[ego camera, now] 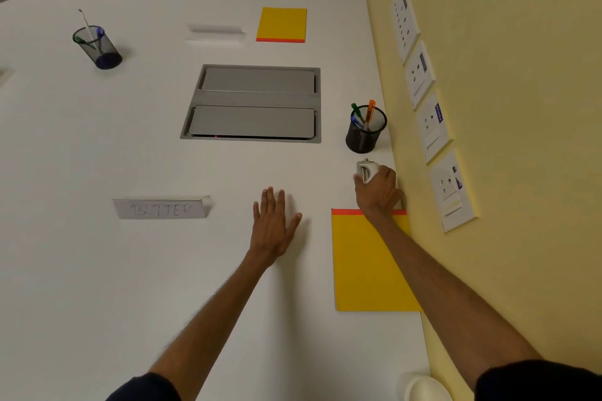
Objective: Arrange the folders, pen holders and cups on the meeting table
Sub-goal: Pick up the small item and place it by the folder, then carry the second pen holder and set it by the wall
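Note:
My right hand grips a white cup near the table's right edge, just beyond a yellow folder with an orange spine. A black mesh pen holder with several pens stands right behind the cup. My left hand rests flat on the white table, fingers straight, left of that folder. A second yellow folder lies at the far side. Another mesh pen holder stands at the far left. A second white cup shows at the bottom edge.
A grey cable hatch is set into the table's middle. A name plate reading "BUTTER" stands at left, another name plate at the far side. The yellow wall with socket panels runs along the right edge.

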`<state>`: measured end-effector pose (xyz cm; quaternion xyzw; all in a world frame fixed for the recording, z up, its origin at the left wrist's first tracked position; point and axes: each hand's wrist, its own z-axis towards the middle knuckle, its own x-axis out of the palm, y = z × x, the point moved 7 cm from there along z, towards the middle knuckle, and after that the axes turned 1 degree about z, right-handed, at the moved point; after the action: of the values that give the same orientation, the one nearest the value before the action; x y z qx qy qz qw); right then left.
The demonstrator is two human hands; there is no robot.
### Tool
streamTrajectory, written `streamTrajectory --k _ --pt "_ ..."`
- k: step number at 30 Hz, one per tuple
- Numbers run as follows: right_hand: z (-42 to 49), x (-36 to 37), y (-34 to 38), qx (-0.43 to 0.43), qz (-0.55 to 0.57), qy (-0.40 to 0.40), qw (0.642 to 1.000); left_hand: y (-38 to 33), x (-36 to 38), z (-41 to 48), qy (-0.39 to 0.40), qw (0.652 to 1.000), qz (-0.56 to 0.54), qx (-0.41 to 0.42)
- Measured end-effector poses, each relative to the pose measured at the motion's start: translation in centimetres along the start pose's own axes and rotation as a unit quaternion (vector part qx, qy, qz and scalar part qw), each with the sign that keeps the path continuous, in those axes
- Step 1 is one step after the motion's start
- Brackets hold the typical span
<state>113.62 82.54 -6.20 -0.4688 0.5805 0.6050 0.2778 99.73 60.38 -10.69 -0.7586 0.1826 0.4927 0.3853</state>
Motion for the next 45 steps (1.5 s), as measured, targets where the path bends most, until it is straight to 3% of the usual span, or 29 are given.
streamTrajectory --k 4,10,17,25,33,45 --pt "-2.8 -1.0 1.9 -0.018 0.009 0.014 1.0 -0.9 -3.1 -1.6 -0.021 1.0 -0.015 -0.002" --pt "-8.4 -2.6 6.6 -0.114 0.096 0.042 0.988 -1.6 -7.4 -5.3 -0.043 0.999 -0.009 -0.008" --pt "-15.9 -3.0 13.2 -0.195 0.123 0.105 0.967 -0.3 -11.4 -12.3 -0.093 0.993 -0.045 -0.063" --pt "-23.1 -3.6 20.3 -0.296 0.128 0.17 0.931 5.3 -17.6 -19.4 -0.175 0.97 -0.075 -0.151" --pt "-32.5 -4.6 28.1 -0.406 0.122 0.21 0.881 11.3 -25.7 -26.8 -0.253 0.948 -0.048 -0.186" --pt "-49.9 -5.4 35.5 -0.482 0.156 0.178 0.843 22.3 -33.5 -40.6 -0.29 0.937 0.002 -0.196"
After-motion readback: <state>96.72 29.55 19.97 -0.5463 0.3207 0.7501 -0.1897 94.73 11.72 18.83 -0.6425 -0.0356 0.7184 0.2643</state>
